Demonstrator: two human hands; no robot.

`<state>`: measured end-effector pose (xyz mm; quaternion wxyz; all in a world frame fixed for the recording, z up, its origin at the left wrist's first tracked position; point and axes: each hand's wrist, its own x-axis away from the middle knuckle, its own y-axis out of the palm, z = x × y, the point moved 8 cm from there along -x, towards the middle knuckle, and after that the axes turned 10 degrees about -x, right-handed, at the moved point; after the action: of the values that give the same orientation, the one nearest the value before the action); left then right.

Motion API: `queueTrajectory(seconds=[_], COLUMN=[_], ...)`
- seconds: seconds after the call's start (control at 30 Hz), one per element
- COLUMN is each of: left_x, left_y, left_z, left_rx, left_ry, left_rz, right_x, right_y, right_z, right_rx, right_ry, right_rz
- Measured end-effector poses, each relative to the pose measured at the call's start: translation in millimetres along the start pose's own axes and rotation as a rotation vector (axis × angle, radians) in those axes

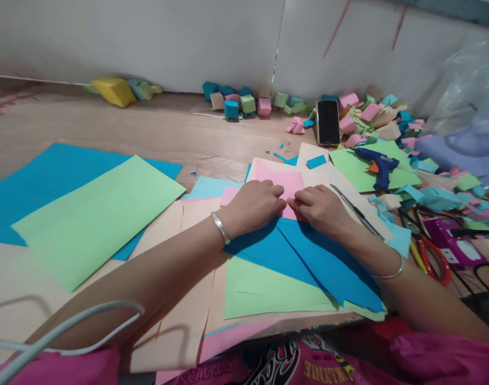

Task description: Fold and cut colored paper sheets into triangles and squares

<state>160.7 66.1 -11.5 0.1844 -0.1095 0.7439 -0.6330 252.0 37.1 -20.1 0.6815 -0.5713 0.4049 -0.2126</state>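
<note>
At frame centre, the left hand [255, 206] and right hand [321, 209], fingers curled narrow, hold a pink paper sheet [286, 181] down on a blue sheet [308, 256], seemingly flattening a fold.

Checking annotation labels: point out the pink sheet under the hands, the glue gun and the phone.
pink sheet [287, 183], head view, exposed upper part.
glue gun [378, 159], head view, blue body.
phone [328, 122], head view, middle of the dark screen.

Head-worn, forward-down, close over left hand [257, 206], right hand [322, 210].
</note>
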Motion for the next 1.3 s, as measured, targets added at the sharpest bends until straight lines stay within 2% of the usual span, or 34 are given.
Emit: queueTrajectory(seconds=[0.1,0.27,0.5,0.6,0.73,0.83,0.93,1.03,1.1,1.13,1.2,1.3], left_x=[-1.5,-1.4,2.9,3.4,7.3,9.4,3.9,-8.8,-13.4,-14.1,-14.2,-10.0], left_y=[-1.9,-6.3,-9.5,-7.4,-5.9,-9.0,-11.3,-9.8,-9.0,-5.6,7.3,24.2], left_z=[0.8,2.2,-6.6,-9.3,-15.4,-20.1,-20.0,-11.6,-7.8,-9.1,-13.2,-20.2], left_rx=[0.001,0.016,-0.026,-0.048,-0.091,-0.115,-0.144,-0.061,0.053,0.081,0.102,0.128], left_ry=[-0.059,-0.109,-0.157,-0.132,-0.108,-0.137,-0.17,-0.106,-0.038,-0.032,-0.038,-0.078], left_rz=[-0.085,-0.182,-0.247,-0.277,-0.298,-0.263,-0.16,0.045,0.22,0.263,0.232,0.12], right_x=[-1.4,4.6,9.4,12.3,13.4,12.9,10.7,11.4,17.2,22.2,36.7,70.3], right_y=[-1.1,-3.4,3.5,4.7,4.0,6.8,7.8,4.9,-2.2,-8.2,-24.2,-42.3], right_z=[-5.2,1.4,17.2,22.1,19.4,16.2,15.4,18.0,22.6,26.2,38.1,63.9], right_rx=[0.109,0.179,0.09,0.032,0.048,0.072,0.061,0.055,0.015,-0.013,-0.049,0.053], right_ry=[-0.045,-0.023,0.075,0.103,0.077,0.068,0.084,0.091,0.093,0.1,0.17,0.434], right_rz=[-0.027,-0.082,-0.189,-0.239,-0.305,-0.381,-0.396,-0.394,-0.387,-0.37,-0.309,-0.274])
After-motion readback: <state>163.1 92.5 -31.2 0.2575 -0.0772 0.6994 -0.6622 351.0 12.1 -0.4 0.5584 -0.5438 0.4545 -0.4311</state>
